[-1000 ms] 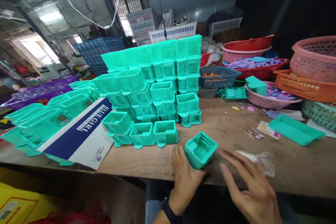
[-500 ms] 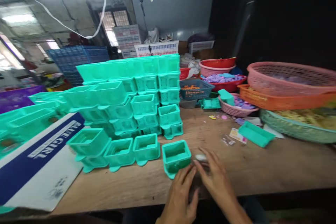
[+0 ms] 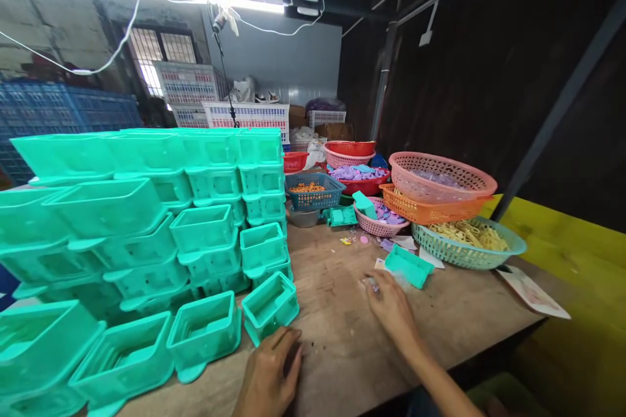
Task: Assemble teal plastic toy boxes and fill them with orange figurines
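Note:
My left hand point(image 3: 270, 371) is at the table's front, fingers loosely bent and thumb apart, with nothing in it. Its fingertips are beside the near edge of a small teal plastic box point(image 3: 271, 306), perhaps touching it. My right hand point(image 3: 391, 306) reaches forward over the wood, fingertips down on a small clear plastic packet point(image 3: 370, 284), partly hidden by the fingers. Just beyond lies a shallow teal tray point(image 3: 409, 266), and a pale card point(image 3: 380, 264) shows in part behind the fingers. More teal boxes point(image 3: 205, 332) line the front left.
Tall stacks of teal boxes point(image 3: 210, 234) fill the left side. Along the back right stand a blue-grey basket point(image 3: 315, 194) of orange pieces, a pink basket point(image 3: 376, 227) of purple pieces, and piled baskets, the lowest a green one point(image 3: 464, 254). A flat card point(image 3: 535, 290) lies by the right edge.
The view has turned right. The single teal box now stands close against the others. My hands have parted: the right one has moved forward to the clear packet, while the left stays by the box.

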The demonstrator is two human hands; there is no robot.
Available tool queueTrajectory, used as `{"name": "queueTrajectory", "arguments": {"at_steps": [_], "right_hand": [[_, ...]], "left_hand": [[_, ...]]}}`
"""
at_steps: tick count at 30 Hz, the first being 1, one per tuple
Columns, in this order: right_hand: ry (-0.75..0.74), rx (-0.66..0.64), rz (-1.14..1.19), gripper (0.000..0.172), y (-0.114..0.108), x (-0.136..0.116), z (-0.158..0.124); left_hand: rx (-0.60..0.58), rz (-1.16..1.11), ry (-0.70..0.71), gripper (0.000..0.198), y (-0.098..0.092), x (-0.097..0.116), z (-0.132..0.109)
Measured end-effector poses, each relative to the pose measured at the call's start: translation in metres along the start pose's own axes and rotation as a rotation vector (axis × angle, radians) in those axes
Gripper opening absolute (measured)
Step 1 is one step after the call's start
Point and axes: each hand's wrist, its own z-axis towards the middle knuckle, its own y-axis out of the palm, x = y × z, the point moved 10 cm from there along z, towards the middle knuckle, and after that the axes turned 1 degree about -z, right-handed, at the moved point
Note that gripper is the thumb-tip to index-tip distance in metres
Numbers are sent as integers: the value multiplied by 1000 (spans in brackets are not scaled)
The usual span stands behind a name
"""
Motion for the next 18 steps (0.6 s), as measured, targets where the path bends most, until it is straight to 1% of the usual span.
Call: {"name": "queueTrajectory", "arguments": {"at_steps": [2, 4, 6, 8, 10, 13, 16, 18], "right_hand": [[87, 29, -64, 24, -6, 24, 28], [163, 35, -95, 22, -8, 43, 48], [209, 37, -86, 25, -9, 55, 60], [221, 60, -39, 25, -15, 59, 63], [209, 110, 35, 24, -28, 60, 57], [174, 220, 187, 23, -58, 56, 33], [191, 314, 360, 33, -87, 53, -4], [241, 333, 470, 42, -99, 49, -27]], "left_hand": [[66, 104, -13, 26, -12, -3, 1], [116, 187, -20, 31, -21, -7, 2], [135, 212, 2, 35, -24, -9, 2], [132, 202, 26, 34, -25, -9, 0], [109, 172, 34, 29, -24, -8, -3], [59, 73, 34, 22, -21, 2, -9], [40, -81, -5, 20, -18, 23, -8], [36, -183, -58, 17, -15, 37, 0]]}}
